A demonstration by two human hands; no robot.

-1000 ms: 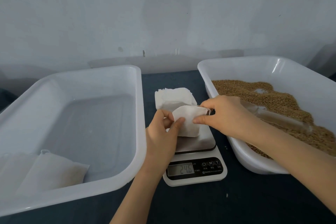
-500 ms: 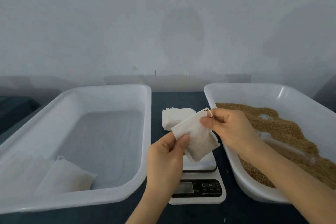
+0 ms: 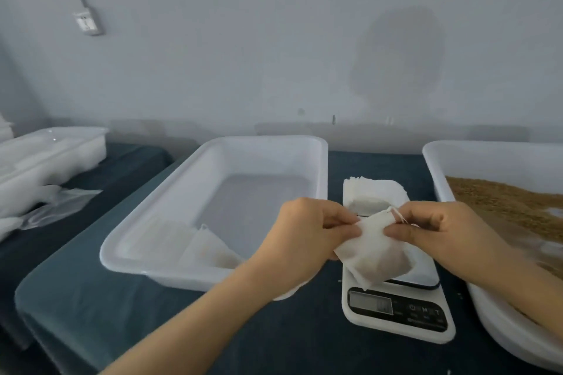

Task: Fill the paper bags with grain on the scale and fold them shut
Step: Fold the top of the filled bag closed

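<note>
Two hands meet over a dark blue surface (image 3: 91, 298) before a pale grey wall (image 3: 243, 55). The left hand (image 3: 307, 240) and right hand (image 3: 441, 231) have curled fingers (image 3: 405, 233) pinching the top of a filled paper bag (image 3: 377, 256) between them, over the scale (image 3: 396, 313). Grain (image 3: 502, 201) lies right of the right fingers.

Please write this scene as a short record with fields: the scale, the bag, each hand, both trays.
Scale: display unreadable
Paper bag: filled, held over the scale
Left hand: pinches the bag's top edge
Right hand: pinches the same edge, by the string
Left tray: second filled bag inside
Right tray: loose grain
</note>
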